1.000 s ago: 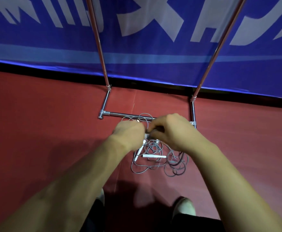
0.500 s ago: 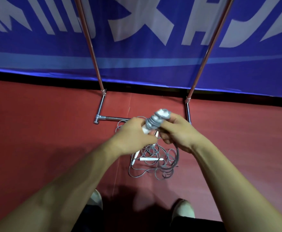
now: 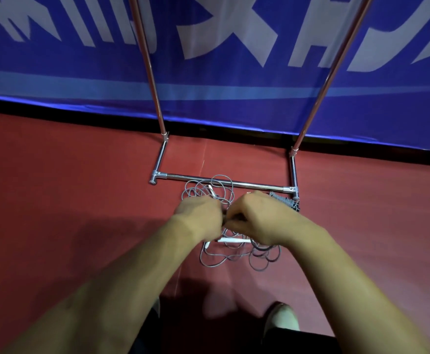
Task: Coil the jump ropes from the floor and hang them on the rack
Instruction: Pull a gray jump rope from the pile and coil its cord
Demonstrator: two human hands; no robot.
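Observation:
Grey jump ropes (image 3: pixel 219 261) lie in a loose tangle on the red floor, with a white handle (image 3: pixel 233 240) showing among them. My left hand (image 3: pixel 198 215) and my right hand (image 3: pixel 257 217) meet knuckle to knuckle above the tangle, both with fingers curled round a rope; what lies inside the fists is mostly hidden. A wound grey coil (image 3: pixel 282 199) sticks out behind my right hand. The chrome rack (image 3: pixel 236 184) stands just beyond, its base bar on the floor and two uprights rising out of view.
A blue banner with white lettering (image 3: pixel 221 60) runs along the wall behind the rack. My two shoes (image 3: pixel 281 318) stand at the bottom edge. Red floor (image 3: pixel 68 200) stretches to both sides.
Half a second ago the wound coil stood up between my hands. Now both hands have dropped lower and closed together, and the coil points away behind my right hand.

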